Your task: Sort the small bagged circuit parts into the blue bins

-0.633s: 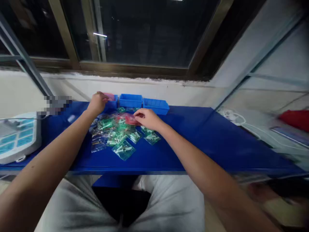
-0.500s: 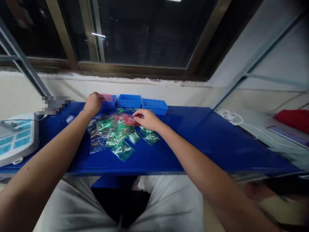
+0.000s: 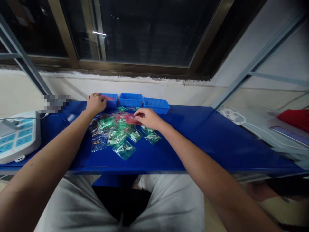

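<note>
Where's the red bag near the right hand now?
Head view, left of centre: the red bag touches the right hand, toward the far side of the bag pile, before the middle blue bin.

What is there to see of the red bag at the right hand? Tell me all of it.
The red bag is pinkish-red and looks like thin, slightly shiny plastic. It lies on the far right part of the pile of small bags, nearer to the person than the middle blue bin. The person's right grip reaches its right end, fingers touching it; whether they pinch it is unclear. Any contents cannot be made out.
</note>
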`<state>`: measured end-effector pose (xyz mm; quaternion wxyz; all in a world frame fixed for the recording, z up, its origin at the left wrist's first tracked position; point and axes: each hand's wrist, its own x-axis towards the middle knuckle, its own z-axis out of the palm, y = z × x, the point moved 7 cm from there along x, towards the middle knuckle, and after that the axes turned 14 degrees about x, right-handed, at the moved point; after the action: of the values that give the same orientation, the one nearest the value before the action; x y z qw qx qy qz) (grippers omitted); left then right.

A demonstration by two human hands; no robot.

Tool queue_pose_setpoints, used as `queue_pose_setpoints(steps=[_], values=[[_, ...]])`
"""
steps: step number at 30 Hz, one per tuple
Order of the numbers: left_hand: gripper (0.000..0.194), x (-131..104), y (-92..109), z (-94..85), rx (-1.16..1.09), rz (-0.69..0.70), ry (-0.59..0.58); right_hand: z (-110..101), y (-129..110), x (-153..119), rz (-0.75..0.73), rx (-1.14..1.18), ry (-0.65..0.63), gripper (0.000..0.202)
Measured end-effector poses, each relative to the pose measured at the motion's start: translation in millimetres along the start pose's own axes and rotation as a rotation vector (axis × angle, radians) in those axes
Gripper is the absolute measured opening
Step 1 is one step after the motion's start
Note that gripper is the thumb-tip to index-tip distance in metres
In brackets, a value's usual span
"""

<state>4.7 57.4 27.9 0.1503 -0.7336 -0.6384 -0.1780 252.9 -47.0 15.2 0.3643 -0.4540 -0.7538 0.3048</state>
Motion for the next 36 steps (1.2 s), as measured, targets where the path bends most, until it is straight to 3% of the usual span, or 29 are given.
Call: queue_pose_setpoints(steps=[3, 7, 11, 15, 19, 24, 26, 30, 36], values=[[0.047, -6.1, 1.6, -7.7, 0.083, -0.101, 0.030, -0.7, 1.2, -0.6, 0.001, -0.005, -0.007, 0.016], [0.057, -11.5, 6.7, -11.9, 0.136, -0.187, -0.026, -1.5, 1.4, -1.5, -0.017, -0.024, -0.015, 0.017], [0.060, -12.3, 11.2, -9.7, 0.159, -0.167, -0.051, -1.9, 1.5, -1.5, -0.030, -0.037, -0.006, 0.017], [0.053, -13.7, 13.7, -15.4, 0.136, -0.110, 0.058, -2.0, -0.4, -2.8, -0.061, -0.023, -0.016, 0.015], [0.045, -25.0, 40.9, -36.1, -0.023, 0.144, 0.144, 0.6, -3.6, -6.5, -0.090, -0.045, -0.089, 0.020], [0.032, -58.2, 107.1, -53.6, -0.295, 0.611, -0.123, 1.2, 0.0, -5.8, -0.130, -0.101, -0.107, 0.033], [0.029, -69.3, 125.2, -56.7, -0.309, 0.707, -0.180, -0.5, 3.0, -3.9, -0.124, -0.098, -0.082, 0.030], [0.030, -73.1, 134.1, -53.4, -0.371, 0.655, -0.181, -6.4, 1.8, -3.0, -0.100, 0.029, -0.001, 0.022], [0.012, -64.5, 122.1, -49.7, -0.539, 0.449, -0.059, -18.7, -5.5, -3.1, -0.138, 0.160, 0.176, 0.018]])
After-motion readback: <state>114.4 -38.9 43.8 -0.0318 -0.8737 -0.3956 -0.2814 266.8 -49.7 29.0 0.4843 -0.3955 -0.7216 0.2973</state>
